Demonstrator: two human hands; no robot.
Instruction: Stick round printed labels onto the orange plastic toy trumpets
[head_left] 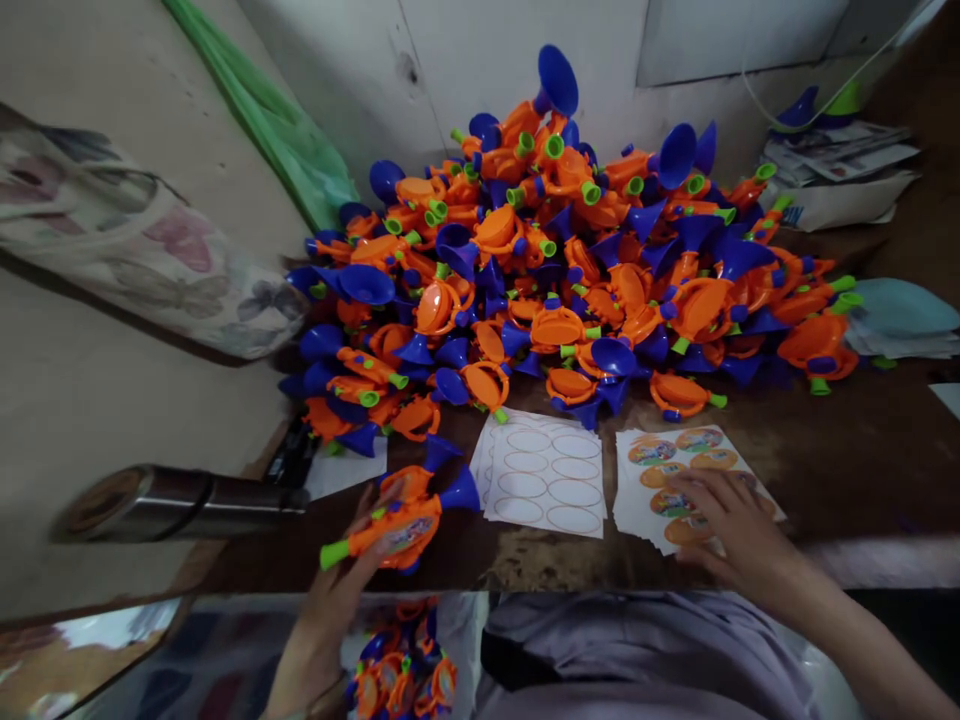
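My left hand [349,565] is closed around an orange toy trumpet [409,530] with a blue bell and a green mouthpiece. An oval picture sticker is on the trumpet's side, and its bell points right. Right behind it lies another orange and blue trumpet [411,485], partly hidden. Over a stack of sticker sheets [651,480] printed with orange ovals rests my right hand [724,525], its fingers stretched and thumb apart, touching the top sheet. Between the hands lies a stack of white sheets [547,470] with empty oval outlines.
A large heap of toy trumpets [555,260] fills the back of the dark table [840,450]. At left lies a steel flask [187,500]. Stacked papers [840,170] and a pale blue pile [904,310] are at right. Below the table edge, a bag holds stickered trumpets [405,670].
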